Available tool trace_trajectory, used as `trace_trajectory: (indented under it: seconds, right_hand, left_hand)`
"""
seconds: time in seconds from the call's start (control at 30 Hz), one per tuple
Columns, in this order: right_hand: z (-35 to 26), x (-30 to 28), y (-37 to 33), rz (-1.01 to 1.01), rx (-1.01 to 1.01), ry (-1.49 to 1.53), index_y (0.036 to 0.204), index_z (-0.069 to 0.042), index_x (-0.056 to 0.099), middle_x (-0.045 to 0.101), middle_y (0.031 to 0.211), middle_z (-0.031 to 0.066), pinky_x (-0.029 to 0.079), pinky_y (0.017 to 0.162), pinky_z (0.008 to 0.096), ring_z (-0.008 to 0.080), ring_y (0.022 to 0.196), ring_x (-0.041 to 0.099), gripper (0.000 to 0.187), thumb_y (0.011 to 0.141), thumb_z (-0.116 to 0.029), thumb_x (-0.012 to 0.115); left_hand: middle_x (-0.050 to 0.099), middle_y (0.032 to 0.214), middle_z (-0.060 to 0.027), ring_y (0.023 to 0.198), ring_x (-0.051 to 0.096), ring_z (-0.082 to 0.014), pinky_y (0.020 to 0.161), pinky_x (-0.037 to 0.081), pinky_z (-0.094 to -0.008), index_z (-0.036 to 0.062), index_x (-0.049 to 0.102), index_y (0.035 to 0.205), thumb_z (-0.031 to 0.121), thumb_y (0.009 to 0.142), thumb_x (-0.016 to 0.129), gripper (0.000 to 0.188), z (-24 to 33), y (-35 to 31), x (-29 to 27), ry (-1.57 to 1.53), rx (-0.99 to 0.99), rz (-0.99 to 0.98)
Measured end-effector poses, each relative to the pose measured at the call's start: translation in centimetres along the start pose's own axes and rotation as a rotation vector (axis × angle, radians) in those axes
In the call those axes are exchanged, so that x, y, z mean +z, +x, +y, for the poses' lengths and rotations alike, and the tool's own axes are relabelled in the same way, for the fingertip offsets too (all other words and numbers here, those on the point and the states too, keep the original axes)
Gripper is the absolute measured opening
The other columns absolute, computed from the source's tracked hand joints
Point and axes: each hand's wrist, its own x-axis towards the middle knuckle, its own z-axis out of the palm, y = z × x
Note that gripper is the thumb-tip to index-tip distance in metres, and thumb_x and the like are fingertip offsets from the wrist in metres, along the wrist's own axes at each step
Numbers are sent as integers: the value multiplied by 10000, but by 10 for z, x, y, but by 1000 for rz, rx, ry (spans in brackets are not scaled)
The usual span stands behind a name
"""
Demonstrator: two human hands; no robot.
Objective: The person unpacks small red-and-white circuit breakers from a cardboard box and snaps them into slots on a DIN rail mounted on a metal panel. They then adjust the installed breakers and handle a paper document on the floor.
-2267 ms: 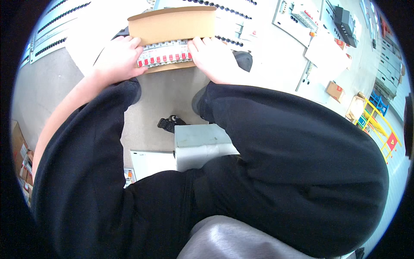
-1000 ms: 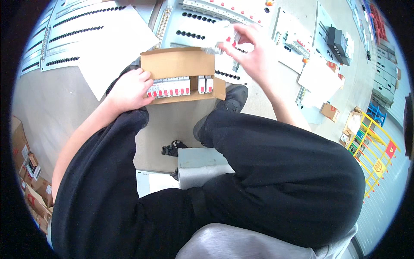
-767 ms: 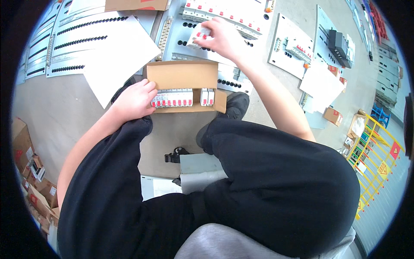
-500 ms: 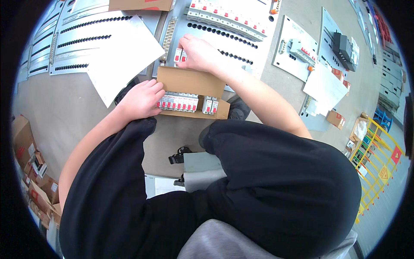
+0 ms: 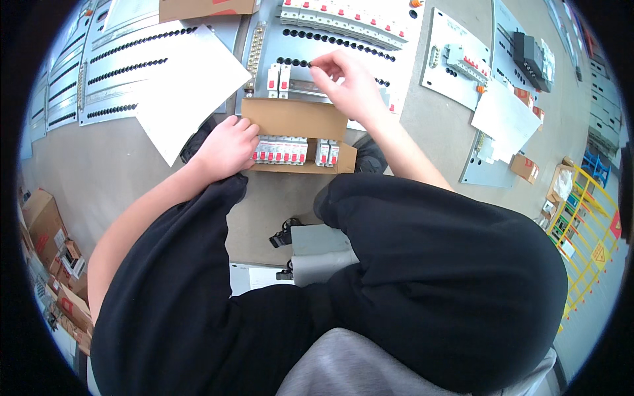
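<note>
My left hand [image 5: 228,149] is closed on the left end of an open cardboard box [image 5: 295,117], its fingers curled over the edge. Inside that box stand a row of white circuit breakers with red switches [image 5: 281,150] and, across a gap, a separate pair of breakers [image 5: 327,152]. Beyond the raised flap, two circuit breakers [image 5: 278,80] sit side by side at the left of a metal rail [image 5: 310,88] on a mounting panel. To their right, my right hand [image 5: 347,84] hovers over the panel with fingers bent and apart, nothing visible in them.
A longer breaker row [image 5: 343,23] crosses the panel's far part, above black-ringed holes [image 5: 340,41]. White paper [image 5: 191,89] lies over another panel at left. To the right are a smaller panel [image 5: 436,79] with breakers and a yellow barrier [image 5: 588,244]. Cartons [image 5: 46,228] stand far left.
My right hand has let go of the two breakers on the rail and moved right, its fingers parting. My left hand stays on the box. The whole view has shifted slightly.
</note>
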Motion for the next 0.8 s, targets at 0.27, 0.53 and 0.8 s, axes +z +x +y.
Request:
trace_trajectory:
  seconds: [0.27,0.53,0.8]
  right_hand:
    - [-17,-15,-97,-260,-166,-245,1061,-79,793,757,946,81,602,854,420,264,919,744,124,965,-158,788]
    - [12,10,-124,-416,-626,-901,989,-62,744,684,843,48,444,915,360,225,924,636,195,907,-233,702]
    - [14,20,-126,-600,-611,-995,989,-58,731,674,847,65,439,880,384,238,902,654,196,946,-241,676]
  left_hand:
    - [619,963,-60,1048,594,-242,915,476,-371,76,741,810,312,765,812,250,2,12,4,134,69,-26]
    - [639,947,-64,1030,614,-251,922,477,-376,83,766,813,288,797,795,208,3,17,-1,156,89,-26]
    - [628,982,-68,1054,616,-242,932,497,-371,69,746,853,307,809,818,252,-2,6,5,64,26,-23]
